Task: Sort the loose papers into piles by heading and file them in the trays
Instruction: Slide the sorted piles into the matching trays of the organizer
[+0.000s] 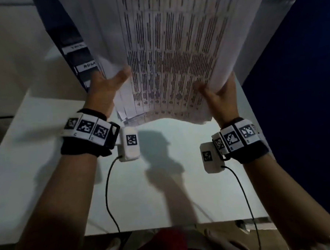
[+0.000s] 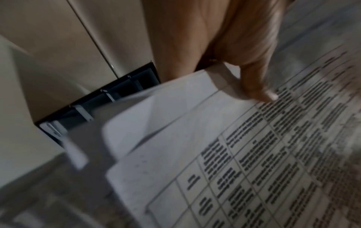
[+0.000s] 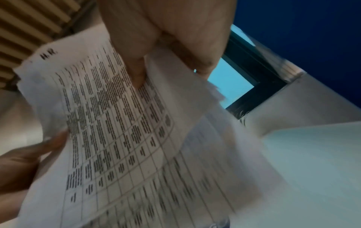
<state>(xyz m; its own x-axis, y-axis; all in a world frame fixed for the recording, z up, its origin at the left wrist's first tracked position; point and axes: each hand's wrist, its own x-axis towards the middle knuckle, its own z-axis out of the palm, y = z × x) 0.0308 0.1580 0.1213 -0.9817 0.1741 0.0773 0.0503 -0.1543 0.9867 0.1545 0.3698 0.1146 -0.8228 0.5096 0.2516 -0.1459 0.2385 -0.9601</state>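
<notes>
Head view finds your left hand (image 1: 108, 85) and right hand (image 1: 219, 95) each pinching a near corner of the paper stack (image 1: 175, 53), held lengthwise above the white table (image 1: 48, 169), labelled trays (image 1: 80, 58) nearer your left.

2 hands (image 1: 103, 90), 1 paper stack (image 1: 176, 57), 1 tray rack (image 1: 76, 56) w/ 2 readable labels, 1 table (image 1: 48, 169).

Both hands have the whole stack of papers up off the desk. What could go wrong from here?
The stack of papers is fanned and uneven at its near left corner, so loose sheets could slip out. The left hand and right hand grip only its near edge, so it sags and may buckle. The top sheet's heading reads "H.R."; lower headings are hidden, risking misfiling.
</notes>
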